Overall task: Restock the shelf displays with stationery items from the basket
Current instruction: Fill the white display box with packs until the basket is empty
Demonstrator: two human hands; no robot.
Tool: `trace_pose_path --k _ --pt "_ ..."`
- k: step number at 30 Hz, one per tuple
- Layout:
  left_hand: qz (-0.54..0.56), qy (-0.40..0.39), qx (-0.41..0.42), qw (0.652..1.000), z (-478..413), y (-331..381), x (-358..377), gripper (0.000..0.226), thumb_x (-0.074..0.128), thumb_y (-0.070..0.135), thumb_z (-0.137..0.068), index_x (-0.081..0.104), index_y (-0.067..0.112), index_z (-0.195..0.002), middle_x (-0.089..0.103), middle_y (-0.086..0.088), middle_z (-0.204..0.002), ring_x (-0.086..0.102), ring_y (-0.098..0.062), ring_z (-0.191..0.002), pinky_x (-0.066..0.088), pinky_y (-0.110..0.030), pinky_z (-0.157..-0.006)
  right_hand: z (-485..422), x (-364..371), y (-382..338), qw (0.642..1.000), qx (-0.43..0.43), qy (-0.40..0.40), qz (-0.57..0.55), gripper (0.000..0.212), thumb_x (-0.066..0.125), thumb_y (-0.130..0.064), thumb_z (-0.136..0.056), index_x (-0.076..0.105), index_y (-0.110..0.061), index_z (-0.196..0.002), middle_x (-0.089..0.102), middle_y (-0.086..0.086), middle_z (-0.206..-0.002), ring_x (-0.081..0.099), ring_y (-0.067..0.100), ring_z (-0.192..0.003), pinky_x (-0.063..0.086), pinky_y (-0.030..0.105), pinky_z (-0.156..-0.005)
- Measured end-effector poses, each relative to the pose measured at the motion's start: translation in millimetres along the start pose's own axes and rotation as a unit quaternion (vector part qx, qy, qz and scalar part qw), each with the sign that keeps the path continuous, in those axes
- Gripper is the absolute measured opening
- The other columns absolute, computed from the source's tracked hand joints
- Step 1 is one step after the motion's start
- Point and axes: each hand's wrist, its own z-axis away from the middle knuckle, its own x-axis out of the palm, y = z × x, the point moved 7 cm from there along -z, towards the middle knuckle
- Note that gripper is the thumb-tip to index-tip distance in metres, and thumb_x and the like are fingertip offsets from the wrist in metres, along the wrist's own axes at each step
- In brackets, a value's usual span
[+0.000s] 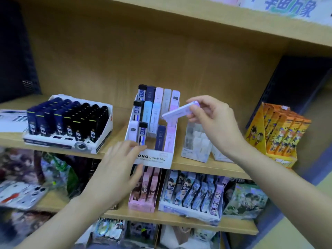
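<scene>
two hands [118,169] [213,114], one held lead case [177,110] — four mid-shelf displays [68,141] [158,159] [194,152] [280,159]

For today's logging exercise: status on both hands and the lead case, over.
Right hand pinches pale lead case, tilted above white display. Left hand open, at display's front. Nothing between case and display.

1. A dark slatted panel [16,51] is standing at the far left, and another dark panel [298,81] is standing at the far right.
2. A white sign with blue characters [291,8] is showing at the top right.
3. An orange cartoon-printed box [276,133] is sitting at the right, just in front of that panel.
4. Blurred printed packets [21,187] are lying at the near left.
</scene>
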Motion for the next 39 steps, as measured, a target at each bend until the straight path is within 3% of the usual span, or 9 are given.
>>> trace_pose_path --k 3,9,17,20,24,26,31,35,39 --pt "0.001 0.002 0.011 1.0 3.4 -1.3 -0.1 0.045 0.045 0.035 -0.085 0.058 0.019 -0.125 0.054 0.002 -0.112 0.048 -0.016 -0.106 0.045 -0.033 -0.09 -20.2 21.3 -7.3 0.998 -0.029 0.006 0.054 0.012 0.056 -0.008 -0.092 0.066 -0.013 -0.096 0.068 0.004 -0.087 0.065 0.008 -0.068 0.054 0.018 -0.073" --pt "0.011 0.028 0.046 0.998 7.3 0.5 -2.7 0.046 0.071 0.023 -0.077 0.057 0.02 -0.12 0.055 0.003 -0.111 0.046 -0.012 -0.103 0.051 -0.03 -0.083 -44.6 51.6 -2.3 0.987 -0.039 -0.052 0.15 0.005 0.057 -0.009 -0.09 0.059 -0.013 -0.091 0.062 0.004 -0.079 0.062 0.025 -0.075 0.052 0.041 -0.077" --pt "-0.002 0.024 0.059 0.998 6.2 2.4 -5.8 0.045 0.075 0.025 -0.072 0.061 0.021 -0.115 0.059 0.005 -0.103 0.058 -0.012 -0.096 0.051 -0.024 -0.079 -57.7 66.0 -13.8 0.936 -0.083 -0.116 0.323 0.009 0.058 -0.018 -0.091 0.063 -0.019 -0.099 0.061 0.003 -0.088 0.053 0.019 -0.088 0.043 0.034 -0.076" --pt "0.016 0.021 0.052 0.998 7.0 2.0 -7.2 0.045 0.074 0.023 -0.074 0.062 0.019 -0.117 0.059 0.004 -0.105 0.059 -0.013 -0.096 0.051 -0.024 -0.078 -61.0 61.4 -22.2 0.955 -0.077 -0.094 0.271 0.006 0.056 -0.016 -0.093 0.062 -0.015 -0.096 0.061 -0.001 -0.086 0.056 0.017 -0.08 0.048 0.036 -0.078" --pt "0.042 0.002 0.043 0.998 6.6 4.1 -10.0 0.045 0.059 0.022 -0.089 0.051 0.018 -0.133 0.048 0.001 -0.124 0.049 -0.015 -0.114 0.044 -0.024 -0.088 -54.0 57.9 -41.4 0.968 -0.096 -0.069 0.223 0.007 0.052 -0.016 -0.093 0.058 -0.02 -0.091 0.056 -0.009 -0.079 0.051 0.006 -0.071 0.042 0.02 -0.07" --pt "0.023 0.007 0.054 0.998 8.7 5.0 -10.4 0.046 0.067 0.022 -0.081 0.057 0.015 -0.125 0.052 0.0 -0.115 0.047 -0.014 -0.108 0.047 -0.022 -0.082 -47.4 64.2 -48.2 0.97 -0.098 -0.087 0.207 0.006 0.054 -0.016 -0.092 0.058 -0.02 -0.09 0.057 -0.01 -0.079 0.052 0.006 -0.071 0.04 0.015 -0.066" --pt "-0.02 0.032 0.074 0.997 13.9 3.7 -6.2 0.05 0.07 0.023 -0.072 0.061 0.013 -0.12 0.056 -0.001 -0.106 0.044 -0.015 -0.101 0.051 -0.026 -0.079 -24.4 101.7 -36.2 0.96 -0.089 -0.165 0.208 0.003 0.058 -0.021 -0.092 0.061 -0.02 -0.089 0.061 -0.008 -0.082 0.057 0.009 -0.076 0.048 0.023 -0.072" --pt "-0.061 0.033 0.08 0.994 13.4 2.2 -8.9 0.048 0.04 0.028 -0.079 0.06 0.012 -0.12 0.057 -0.002 -0.109 0.047 -0.016 -0.103 0.04 -0.026 -0.086 -18.6 123.8 -20.9 0.961 -0.07 -0.175 0.204 0.006 0.065 -0.024 -0.088 0.063 -0.021 -0.093 0.058 -0.003 -0.09 0.058 0.01 -0.076 0.048 0.025 -0.076" --pt "-0.073 0.025 0.086 0.993 11.7 -0.2 -12.8 0.051 0.035 0.028 -0.078 0.062 0.01 -0.117 0.06 -0.003 -0.106 0.044 -0.016 -0.101 0.03 -0.032 -0.087 -12.5 136.5 -15.9 0.963 -0.052 -0.194 0.18 0.016 0.071 -0.021 -0.084 0.056 -0.02 -0.089 0.057 -0.005 -0.086 0.058 0.011 -0.075 0.048 0.025 -0.072"
